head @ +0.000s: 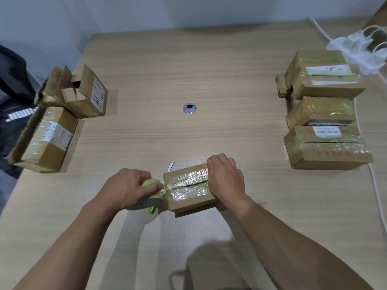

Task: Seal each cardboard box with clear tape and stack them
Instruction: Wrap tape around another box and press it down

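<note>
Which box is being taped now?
The small box nearest the camera, the only one touched: right hand grips it, left hand holds the tape roll at its end.

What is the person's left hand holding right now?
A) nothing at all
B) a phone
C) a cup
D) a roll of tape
D: the left hand grips a roll of tape at the left end of the box, with a strip stretched onto the box top.
</note>
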Demonstrator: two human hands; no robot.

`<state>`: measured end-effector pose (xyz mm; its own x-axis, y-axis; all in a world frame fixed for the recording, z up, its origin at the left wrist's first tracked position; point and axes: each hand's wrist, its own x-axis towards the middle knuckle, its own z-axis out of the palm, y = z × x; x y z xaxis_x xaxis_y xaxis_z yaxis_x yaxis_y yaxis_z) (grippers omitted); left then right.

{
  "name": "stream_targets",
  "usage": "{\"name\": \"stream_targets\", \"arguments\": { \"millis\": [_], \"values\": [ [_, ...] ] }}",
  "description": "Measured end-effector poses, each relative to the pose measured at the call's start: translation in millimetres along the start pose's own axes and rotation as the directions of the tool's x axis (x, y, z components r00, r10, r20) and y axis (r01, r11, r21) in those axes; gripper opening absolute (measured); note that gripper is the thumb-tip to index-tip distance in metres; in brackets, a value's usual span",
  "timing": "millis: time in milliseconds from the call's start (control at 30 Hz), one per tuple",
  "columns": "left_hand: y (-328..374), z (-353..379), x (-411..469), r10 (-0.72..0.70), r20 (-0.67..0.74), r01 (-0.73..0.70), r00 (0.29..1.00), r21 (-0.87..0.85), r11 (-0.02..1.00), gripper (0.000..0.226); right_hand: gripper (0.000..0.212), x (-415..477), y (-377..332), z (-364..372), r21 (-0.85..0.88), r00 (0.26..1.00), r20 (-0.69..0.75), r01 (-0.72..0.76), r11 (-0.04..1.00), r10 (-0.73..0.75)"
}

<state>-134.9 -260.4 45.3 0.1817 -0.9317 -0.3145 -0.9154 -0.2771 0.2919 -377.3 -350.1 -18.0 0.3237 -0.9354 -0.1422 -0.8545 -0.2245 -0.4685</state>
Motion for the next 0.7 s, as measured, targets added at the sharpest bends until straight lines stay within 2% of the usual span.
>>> {"name": "stream_targets", "arguments": {
  "millis": [133, 267, 433, 567, 633, 700],
  "values": [
    [-10.4, 17.7, 1.1, -0.032, 0.079, 0.037, 0.996, -0.069, 0.997, 0.059, 0.035, 1.1, 1.2, 2.0, 0.022, 1.000, -0.001, 0.003, 1.000, -0.003],
    [-15.9, 32.9, 2.0, -0.052, 0.069, 0.060, 0.996, -0.122, 0.991, 0.066, 0.034, 1.1, 2.7, 2.6, 0.038, 1.000, -0.018, 0.015, 0.999, -0.014],
    [-19.7, 43.1, 3.3, -0.055, 0.083, 0.068, 0.995, -0.173, 0.983, 0.054, 0.031, 2.0, -0.1, 2.1, 0.048, 0.998, -0.056, 0.005, 0.999, -0.002],
    [-18.6, 47.9, 1.1, -0.081, 0.113, 0.107, 0.990, -0.247, 0.963, 0.064, 0.030, 3.1, -2.6, 1.9, 0.043, 0.999, -0.048, -0.011, 0.999, 0.013],
    [-17.2, 51.0, -1.5, -0.101, 0.122, 0.138, 0.987, -0.340, 0.930, 0.055, 0.031, 3.3, -3.2, 1.0, 0.066, 0.999, -0.042, -0.024, 0.998, 0.027],
    [-14.5, 55.1, -4.9, -0.129, 0.138, 0.180, 0.982, -0.480, 0.859, 0.033, 0.030, 4.2, -3.5, -0.5, 0.095, 0.998, -0.018, -0.051, 0.994, 0.053]
  ]
}}
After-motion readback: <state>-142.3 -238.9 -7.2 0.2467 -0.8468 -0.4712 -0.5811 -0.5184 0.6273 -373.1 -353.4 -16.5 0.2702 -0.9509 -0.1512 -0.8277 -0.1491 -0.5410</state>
